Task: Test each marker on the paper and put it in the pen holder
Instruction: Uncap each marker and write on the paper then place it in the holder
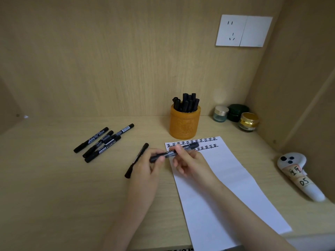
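Both hands share the slim black plastic marker (pixel 168 154), held over the top left corner of the long white paper sheet (pixel 226 178). Its long axis runs from the left hand (pixel 145 165), whose fingers curl round the lower end, up and rightward through the right hand (pixel 188 163), which pinches it mid-barrel. I'd guess a cap gets pulled along that line. The carved orange cylindrical pen holder (pixel 184 124) stands just beyond the paper, nearer the right hand.

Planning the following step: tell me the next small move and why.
Probably uncap the black cylindrical marker: the left hand and right hand both grip it sideways over the white paper sheet, its tip not yet on the sheet.
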A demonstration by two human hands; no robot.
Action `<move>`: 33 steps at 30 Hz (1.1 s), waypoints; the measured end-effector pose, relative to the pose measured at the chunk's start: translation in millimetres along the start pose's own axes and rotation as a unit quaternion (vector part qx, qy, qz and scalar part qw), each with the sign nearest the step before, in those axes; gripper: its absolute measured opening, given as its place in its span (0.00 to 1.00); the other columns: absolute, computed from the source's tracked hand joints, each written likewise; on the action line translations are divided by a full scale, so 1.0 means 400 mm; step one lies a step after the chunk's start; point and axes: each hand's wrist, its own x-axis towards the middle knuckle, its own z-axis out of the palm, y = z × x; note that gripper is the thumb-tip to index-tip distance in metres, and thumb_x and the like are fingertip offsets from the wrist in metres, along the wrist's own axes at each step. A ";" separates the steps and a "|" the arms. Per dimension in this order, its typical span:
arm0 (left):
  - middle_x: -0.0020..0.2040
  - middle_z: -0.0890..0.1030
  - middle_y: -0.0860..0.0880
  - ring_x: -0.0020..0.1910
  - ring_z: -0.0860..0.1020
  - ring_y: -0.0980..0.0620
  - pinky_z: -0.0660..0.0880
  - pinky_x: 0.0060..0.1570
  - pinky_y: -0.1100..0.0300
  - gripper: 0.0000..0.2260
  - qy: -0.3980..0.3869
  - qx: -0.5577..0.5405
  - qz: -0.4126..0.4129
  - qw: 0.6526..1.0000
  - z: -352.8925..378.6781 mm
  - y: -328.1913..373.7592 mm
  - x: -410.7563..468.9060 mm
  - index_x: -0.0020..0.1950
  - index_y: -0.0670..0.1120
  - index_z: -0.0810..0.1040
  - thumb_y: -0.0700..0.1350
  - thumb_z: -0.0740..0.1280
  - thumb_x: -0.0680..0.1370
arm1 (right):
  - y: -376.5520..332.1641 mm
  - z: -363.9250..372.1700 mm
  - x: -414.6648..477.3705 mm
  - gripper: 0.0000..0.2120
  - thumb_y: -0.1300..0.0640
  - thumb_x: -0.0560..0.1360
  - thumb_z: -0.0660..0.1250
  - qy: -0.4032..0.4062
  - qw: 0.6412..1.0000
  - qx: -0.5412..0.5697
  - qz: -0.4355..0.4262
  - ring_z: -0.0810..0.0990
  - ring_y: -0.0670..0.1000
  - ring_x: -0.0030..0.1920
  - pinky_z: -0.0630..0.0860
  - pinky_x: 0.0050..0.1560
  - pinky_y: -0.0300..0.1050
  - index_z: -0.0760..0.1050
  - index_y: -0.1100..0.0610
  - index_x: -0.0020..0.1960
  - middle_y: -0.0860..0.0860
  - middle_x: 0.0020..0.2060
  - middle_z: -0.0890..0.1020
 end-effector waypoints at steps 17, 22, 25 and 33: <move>0.26 0.76 0.61 0.23 0.66 0.62 0.62 0.29 0.71 0.09 -0.195 -0.087 0.003 0.977 0.031 0.051 -0.009 0.43 0.43 0.73 0.44 0.58 0.81 | -0.027 -0.022 -0.025 0.21 0.56 0.82 0.57 -0.023 0.993 -0.105 -0.038 0.65 0.43 0.21 0.62 0.25 0.32 0.73 0.56 0.30 0.48 0.19 0.71; 0.24 0.72 0.60 0.25 0.64 0.60 0.60 0.29 0.68 0.06 -0.205 -0.090 0.000 0.975 0.040 0.035 -0.013 0.46 0.49 0.72 0.48 0.59 0.80 | -0.026 -0.035 -0.022 0.17 0.56 0.81 0.60 -0.002 0.994 -0.099 -0.055 0.65 0.46 0.22 0.62 0.26 0.34 0.77 0.56 0.35 0.52 0.21 0.71; 0.31 0.73 0.61 0.28 0.68 0.62 0.63 0.35 0.65 0.06 -0.210 -0.065 -0.019 0.975 0.045 0.026 -0.012 0.53 0.55 0.69 0.54 0.56 0.80 | -0.034 -0.058 -0.011 0.14 0.55 0.80 0.61 0.051 0.996 -0.060 -0.049 0.64 0.48 0.22 0.60 0.26 0.38 0.77 0.59 0.38 0.52 0.21 0.70; 0.43 0.77 0.55 0.41 0.75 0.60 0.69 0.44 0.67 0.13 -0.221 -0.024 -0.009 0.975 0.056 -0.008 -0.010 0.61 0.57 0.66 0.44 0.61 0.80 | -0.074 -0.265 0.049 0.16 0.53 0.73 0.72 0.289 0.951 -0.098 -0.040 0.67 0.46 0.23 0.65 0.27 0.37 0.71 0.57 0.31 0.49 0.23 0.71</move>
